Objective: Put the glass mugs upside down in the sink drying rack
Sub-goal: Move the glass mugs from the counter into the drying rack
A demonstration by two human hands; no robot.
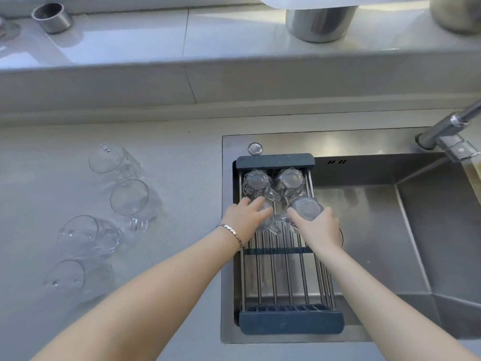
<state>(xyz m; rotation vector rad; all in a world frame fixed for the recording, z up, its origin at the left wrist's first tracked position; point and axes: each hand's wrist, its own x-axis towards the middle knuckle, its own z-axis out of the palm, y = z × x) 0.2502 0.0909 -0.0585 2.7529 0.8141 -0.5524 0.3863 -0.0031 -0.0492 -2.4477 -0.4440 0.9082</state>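
Note:
A drying rack (286, 277) with steel bars and dark end pieces spans the left part of the sink. Two glass mugs stand upside down at its far end, one on the left (256, 182) and one on the right (290, 179). My left hand (243, 217) grips a third mug (268, 222), base up, on the rack just behind them. My right hand (320, 227) holds a fourth mug (307, 208), also base up, beside it on the right. Several more glass mugs (130, 198) wait on the counter to the left, some lying on their sides.
The steel sink basin (390, 230) opens to the right of the rack, with a faucet (450, 131) at its far right corner. A raised ledge behind the counter carries a small metal cup (52, 18) and a larger metal pot (320, 22).

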